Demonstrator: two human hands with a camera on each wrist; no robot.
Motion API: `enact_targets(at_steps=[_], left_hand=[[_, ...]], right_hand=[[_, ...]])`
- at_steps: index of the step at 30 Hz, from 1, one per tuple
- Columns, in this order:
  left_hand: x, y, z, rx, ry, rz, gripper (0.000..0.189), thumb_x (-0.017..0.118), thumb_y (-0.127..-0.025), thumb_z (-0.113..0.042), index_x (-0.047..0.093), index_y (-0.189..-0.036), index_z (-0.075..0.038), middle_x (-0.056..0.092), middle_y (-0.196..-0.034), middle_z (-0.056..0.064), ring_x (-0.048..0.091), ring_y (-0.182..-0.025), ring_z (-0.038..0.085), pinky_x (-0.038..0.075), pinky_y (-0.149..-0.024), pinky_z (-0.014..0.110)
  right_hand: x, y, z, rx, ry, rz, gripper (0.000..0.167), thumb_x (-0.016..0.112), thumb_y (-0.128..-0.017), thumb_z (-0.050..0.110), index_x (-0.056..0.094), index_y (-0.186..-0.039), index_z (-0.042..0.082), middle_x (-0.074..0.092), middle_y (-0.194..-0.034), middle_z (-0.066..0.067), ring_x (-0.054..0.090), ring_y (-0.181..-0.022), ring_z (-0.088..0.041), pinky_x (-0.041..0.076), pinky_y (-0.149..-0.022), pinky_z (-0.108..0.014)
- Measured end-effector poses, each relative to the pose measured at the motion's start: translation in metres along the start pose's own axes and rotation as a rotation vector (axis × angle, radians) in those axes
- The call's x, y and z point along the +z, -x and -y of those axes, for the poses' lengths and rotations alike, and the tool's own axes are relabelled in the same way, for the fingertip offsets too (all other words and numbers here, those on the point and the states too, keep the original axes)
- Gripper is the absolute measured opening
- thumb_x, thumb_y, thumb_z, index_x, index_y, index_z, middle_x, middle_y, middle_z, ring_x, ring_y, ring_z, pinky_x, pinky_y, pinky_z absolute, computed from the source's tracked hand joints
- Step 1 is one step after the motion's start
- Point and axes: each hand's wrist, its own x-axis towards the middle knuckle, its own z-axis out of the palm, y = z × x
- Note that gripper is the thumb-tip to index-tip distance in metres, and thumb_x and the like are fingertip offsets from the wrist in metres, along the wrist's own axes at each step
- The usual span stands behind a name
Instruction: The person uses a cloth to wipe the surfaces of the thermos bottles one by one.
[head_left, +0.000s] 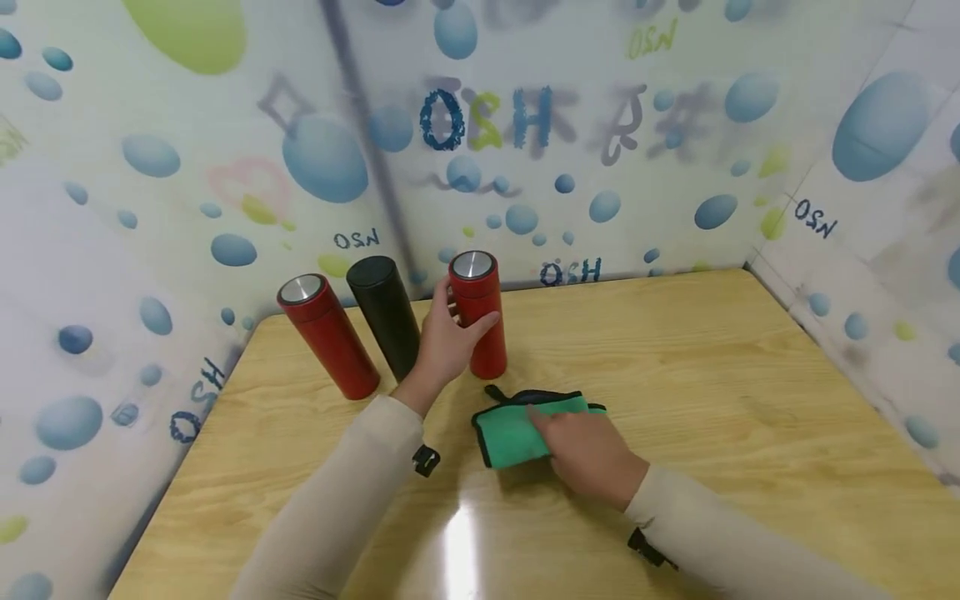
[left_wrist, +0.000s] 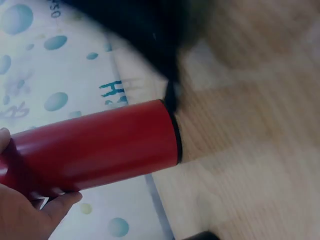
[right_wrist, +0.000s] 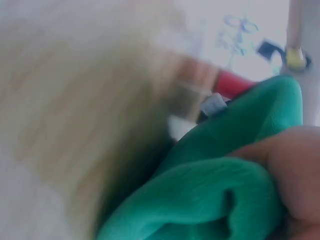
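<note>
A red thermos bottle (head_left: 489,354) with a silver-topped lid is gripped by my left hand (head_left: 446,340), thumb across the front and fingers round the far side. Its dark base rim shows in the left wrist view on the red bottle (left_wrist: 125,142); whether it touches the table I cannot tell. My right hand (head_left: 588,454) holds a green cloth (head_left: 510,437) with black edging, bunched up in front of that bottle. Folds of the green cloth (right_wrist: 200,185) fill much of the right wrist view, and part of the right fingers is hidden.
To the left of the held bottle stand a black thermos bottle (head_left: 384,304) and another red thermos bottle (head_left: 330,337), near the back edge. The wooden table (head_left: 675,358) meets a wall (head_left: 600,167) with printed blue and green dots behind it.
</note>
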Motion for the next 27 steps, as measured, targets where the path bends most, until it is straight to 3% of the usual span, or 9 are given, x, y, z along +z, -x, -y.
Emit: enact_targets(at_steps=[3, 8, 13, 15, 20, 23, 27], left_hand=[[0.004, 0.011, 0.000, 0.020, -0.013, 0.019, 0.082, 0.078, -0.087, -0.027, 0.028, -0.152, -0.028, 0.050, -0.144, 0.004, 0.050, -0.133, 0.030, 0.049, -0.105, 0.051], [0.007, 0.034, 0.000, 0.059, -0.034, 0.048, 0.082, 0.080, -0.086, -0.027, 0.030, -0.152, -0.026, 0.052, -0.142, 0.000, 0.050, -0.131, 0.026, 0.051, -0.103, 0.051], [0.004, 0.057, 0.003, 0.071, -0.063, 0.060, 0.083, 0.081, -0.085, -0.029, 0.031, -0.151, -0.027, 0.052, -0.140, -0.006, 0.051, -0.128, 0.023, 0.053, -0.100, 0.050], [0.003, 0.064, 0.002, 0.081, -0.077, 0.059, 0.083, 0.081, -0.084, -0.030, 0.032, -0.151, -0.027, 0.052, -0.141, -0.006, 0.052, -0.128, 0.024, 0.054, -0.099, 0.051], [0.003, 0.077, -0.001, 0.102, -0.130, 0.058, 0.083, 0.083, -0.083, -0.032, 0.034, -0.150, -0.025, 0.052, -0.142, -0.008, 0.055, -0.126, 0.022, 0.056, -0.096, 0.048], [0.004, 0.083, -0.001, 0.161, -0.174, 0.060, 0.085, 0.083, -0.082, -0.034, 0.034, -0.150, -0.022, 0.054, -0.140, -0.007, 0.058, -0.123, 0.020, 0.059, -0.091, 0.042], [0.007, 0.089, -0.001, 0.277, -0.254, 0.057, 0.092, 0.083, -0.081, -0.037, 0.029, -0.152, -0.019, 0.058, -0.138, -0.003, 0.061, -0.119, 0.017, 0.060, -0.087, 0.036]], right_hand=[[-0.010, 0.007, -0.019, 0.116, -0.085, -0.045, 0.059, 0.063, -0.081, -0.002, 0.055, -0.139, 0.000, 0.073, -0.087, -0.012, 0.063, -0.063, -0.017, 0.044, -0.043, -0.030], [-0.023, 0.019, -0.051, 0.255, -0.308, -0.089, 0.054, 0.058, -0.090, 0.001, 0.049, -0.143, 0.001, 0.074, -0.094, -0.015, 0.058, -0.060, -0.011, 0.050, -0.057, -0.033], [-0.029, 0.020, -0.068, 0.317, -0.474, -0.165, 0.030, 0.054, -0.100, 0.013, 0.059, -0.129, 0.006, 0.070, -0.088, -0.007, 0.057, -0.064, -0.012, 0.049, -0.066, -0.034], [-0.031, 0.016, -0.067, 0.333, -0.523, -0.198, 0.022, 0.053, -0.102, 0.020, 0.062, -0.118, 0.007, 0.067, -0.082, -0.006, 0.056, -0.065, -0.014, 0.047, -0.065, -0.032], [-0.033, 0.002, -0.051, 0.345, -0.637, -0.289, 0.027, 0.053, -0.104, 0.031, 0.064, -0.106, 0.006, 0.070, -0.089, -0.010, 0.063, -0.074, -0.017, 0.051, -0.068, -0.033], [-0.027, -0.004, -0.036, 0.313, -0.711, -0.353, 0.027, 0.053, -0.104, 0.027, 0.065, -0.111, 0.004, 0.073, -0.102, -0.014, 0.069, -0.087, -0.019, 0.055, -0.076, -0.035], [-0.019, -0.009, -0.021, 0.232, -0.845, -0.416, 0.025, 0.053, -0.104, 0.018, 0.064, -0.117, 0.000, 0.072, -0.106, -0.013, 0.068, -0.093, -0.016, 0.056, -0.082, -0.031]])
